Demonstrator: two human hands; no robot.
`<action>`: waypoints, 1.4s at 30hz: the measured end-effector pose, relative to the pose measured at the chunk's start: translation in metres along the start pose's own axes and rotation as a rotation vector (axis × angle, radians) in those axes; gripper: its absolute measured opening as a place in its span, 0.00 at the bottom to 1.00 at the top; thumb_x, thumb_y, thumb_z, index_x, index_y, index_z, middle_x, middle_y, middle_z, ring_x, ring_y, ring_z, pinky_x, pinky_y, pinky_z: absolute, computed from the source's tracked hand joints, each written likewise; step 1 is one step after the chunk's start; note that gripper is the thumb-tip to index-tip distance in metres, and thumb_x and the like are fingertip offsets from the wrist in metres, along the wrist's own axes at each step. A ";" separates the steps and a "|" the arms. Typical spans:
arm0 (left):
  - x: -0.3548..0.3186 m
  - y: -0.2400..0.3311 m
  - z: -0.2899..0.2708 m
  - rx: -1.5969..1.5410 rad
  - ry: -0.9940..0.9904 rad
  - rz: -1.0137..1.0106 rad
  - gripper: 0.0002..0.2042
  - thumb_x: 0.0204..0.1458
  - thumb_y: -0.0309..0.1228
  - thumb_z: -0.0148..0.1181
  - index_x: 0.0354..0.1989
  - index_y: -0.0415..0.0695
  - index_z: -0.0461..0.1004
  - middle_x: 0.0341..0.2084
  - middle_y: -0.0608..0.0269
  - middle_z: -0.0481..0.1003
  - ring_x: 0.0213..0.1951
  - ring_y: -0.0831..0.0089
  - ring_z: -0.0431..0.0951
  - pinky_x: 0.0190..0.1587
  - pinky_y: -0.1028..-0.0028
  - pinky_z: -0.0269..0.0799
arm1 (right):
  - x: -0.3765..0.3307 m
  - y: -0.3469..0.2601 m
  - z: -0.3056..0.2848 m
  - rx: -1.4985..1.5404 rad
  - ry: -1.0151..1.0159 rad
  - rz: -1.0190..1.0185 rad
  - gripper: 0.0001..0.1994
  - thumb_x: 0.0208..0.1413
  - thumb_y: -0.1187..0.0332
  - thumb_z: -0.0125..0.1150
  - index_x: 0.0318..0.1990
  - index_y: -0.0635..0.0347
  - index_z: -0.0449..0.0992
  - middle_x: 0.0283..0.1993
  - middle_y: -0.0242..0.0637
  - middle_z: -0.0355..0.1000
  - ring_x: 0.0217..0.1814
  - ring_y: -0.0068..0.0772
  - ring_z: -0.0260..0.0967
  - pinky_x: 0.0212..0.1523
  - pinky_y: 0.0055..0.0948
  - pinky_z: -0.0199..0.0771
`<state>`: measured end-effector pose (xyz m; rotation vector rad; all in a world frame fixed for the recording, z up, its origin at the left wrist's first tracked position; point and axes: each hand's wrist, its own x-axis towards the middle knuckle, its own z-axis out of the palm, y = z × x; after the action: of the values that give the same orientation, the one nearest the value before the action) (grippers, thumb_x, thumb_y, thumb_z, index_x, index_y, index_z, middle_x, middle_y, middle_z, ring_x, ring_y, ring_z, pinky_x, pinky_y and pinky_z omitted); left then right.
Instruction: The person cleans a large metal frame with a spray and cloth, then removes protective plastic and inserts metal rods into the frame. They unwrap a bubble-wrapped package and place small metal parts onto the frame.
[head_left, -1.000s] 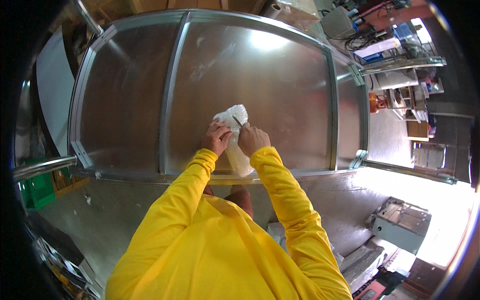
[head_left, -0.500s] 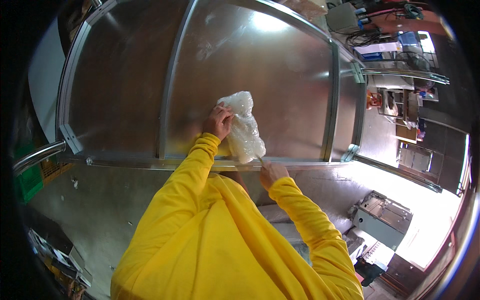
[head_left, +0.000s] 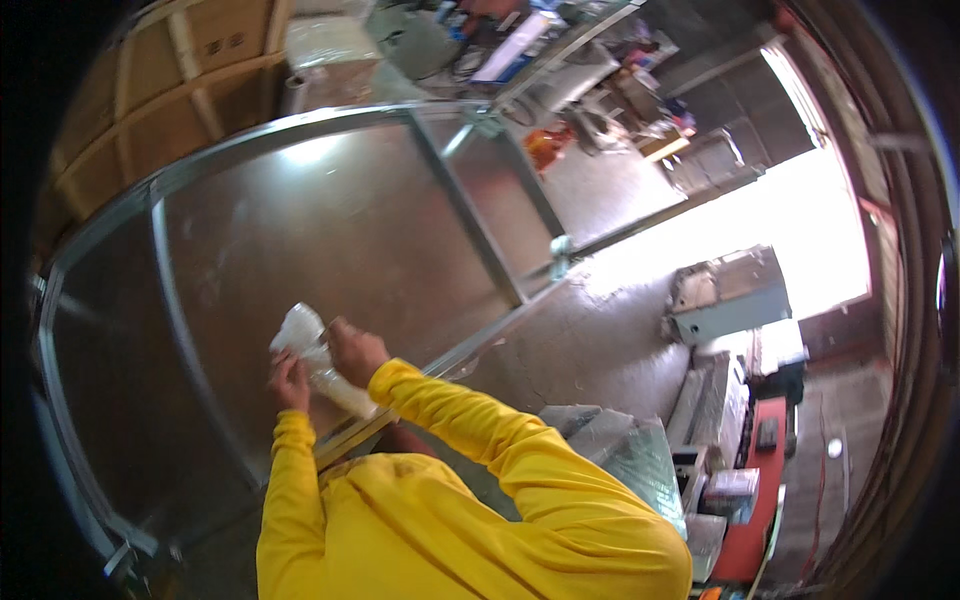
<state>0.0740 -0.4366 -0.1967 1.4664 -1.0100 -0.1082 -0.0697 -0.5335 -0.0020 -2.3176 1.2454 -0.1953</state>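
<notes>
A crumpled bundle of clear plastic wrap (head_left: pixel 303 327) lies over a wide brownish metal panel (head_left: pixel 330 230), near its front edge. What the wrap holds inside I cannot make out. My left hand (head_left: pixel 290 380) grips the bundle's left side with closed fingers. Just right of the bundle's upper part is my right hand (head_left: pixel 357 353), its fingers curled and pinched together. Blur hides whatever may be between those fingertips. The lower end of the wrap runs under my right wrist toward the panel's edge.
A metal frame with crossbars (head_left: pixel 455 190) borders and divides the panel. A wooden crate (head_left: pixel 150 90) stands beyond it at the far left. To the right are a box-shaped metal cabinet (head_left: pixel 730 300), plastic-covered items (head_left: pixel 610 450) and a red board (head_left: pixel 755 490) on the floor side.
The view has turned, so the panel now slants. My right hand has moved from the bundle's lower end up beside its upper part. My left hand still grips the wrap.
</notes>
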 end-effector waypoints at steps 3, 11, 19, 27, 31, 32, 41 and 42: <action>0.012 0.008 -0.007 0.037 -0.189 -0.172 0.09 0.46 0.26 0.67 0.38 0.44 0.81 0.44 0.51 0.80 0.50 0.55 0.79 0.61 0.56 0.70 | -0.021 0.010 0.001 -0.180 -0.205 0.151 0.10 0.63 0.63 0.48 0.45 0.58 0.69 0.37 0.51 0.78 0.38 0.59 0.77 0.40 0.54 0.78; 0.035 0.092 -0.007 0.460 -0.352 -0.167 0.19 0.51 0.40 0.63 0.50 0.46 0.76 0.60 0.55 0.70 0.66 0.46 0.61 0.68 0.53 0.56 | -0.037 0.034 -0.037 -0.605 -0.691 0.070 0.15 0.62 0.58 0.52 0.43 0.58 0.80 0.44 0.46 0.79 0.49 0.47 0.78 0.47 0.45 0.78; 0.024 0.080 -0.002 0.311 -0.226 -0.234 0.12 0.53 0.33 0.64 0.45 0.45 0.78 0.58 0.55 0.71 0.65 0.43 0.63 0.69 0.54 0.57 | 0.020 -0.008 -0.034 -0.393 -0.462 0.067 0.17 0.65 0.57 0.48 0.43 0.63 0.76 0.41 0.53 0.78 0.46 0.58 0.77 0.47 0.50 0.76; 0.017 0.072 0.003 0.316 -0.054 -0.183 0.05 0.53 0.28 0.61 0.38 0.44 0.77 0.48 0.53 0.76 0.60 0.45 0.69 0.64 0.55 0.64 | 0.058 -0.040 0.029 -0.676 -0.606 -0.149 0.16 0.62 0.61 0.49 0.44 0.61 0.79 0.44 0.50 0.79 0.46 0.51 0.79 0.47 0.43 0.79; 0.015 0.071 0.004 0.286 0.020 -0.229 0.04 0.51 0.24 0.60 0.35 0.44 0.74 0.41 0.53 0.77 0.58 0.44 0.71 0.62 0.55 0.67 | 0.059 -0.052 0.034 -0.775 -0.667 -0.128 0.16 0.61 0.60 0.50 0.44 0.56 0.82 0.45 0.45 0.80 0.47 0.44 0.79 0.47 0.40 0.79; 0.014 0.069 0.004 0.237 0.025 -0.250 0.04 0.51 0.24 0.60 0.34 0.44 0.74 0.41 0.53 0.77 0.57 0.45 0.72 0.61 0.55 0.67 | 0.058 -0.053 0.034 -0.815 -0.732 -0.063 0.16 0.61 0.59 0.51 0.45 0.55 0.82 0.46 0.44 0.80 0.48 0.43 0.80 0.48 0.38 0.79; 0.013 0.063 -0.001 0.195 0.043 -0.238 0.07 0.50 0.26 0.62 0.35 0.45 0.72 0.42 0.54 0.77 0.58 0.46 0.72 0.60 0.56 0.69 | 0.046 -0.053 0.038 -0.785 -0.858 -0.002 0.15 0.59 0.63 0.52 0.47 0.59 0.80 0.47 0.49 0.79 0.50 0.49 0.78 0.50 0.42 0.78; 0.013 0.063 -0.001 0.211 0.033 -0.261 0.07 0.50 0.26 0.62 0.36 0.45 0.72 0.43 0.54 0.76 0.58 0.46 0.72 0.60 0.56 0.69 | 0.046 -0.053 0.038 -0.726 -0.752 -0.037 0.15 0.59 0.63 0.52 0.47 0.59 0.80 0.47 0.50 0.79 0.50 0.49 0.78 0.50 0.42 0.78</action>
<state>0.0509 -0.4325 -0.1366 1.7838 -0.8180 -0.1687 0.0093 -0.5332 -0.0137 -2.5583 0.9437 1.1860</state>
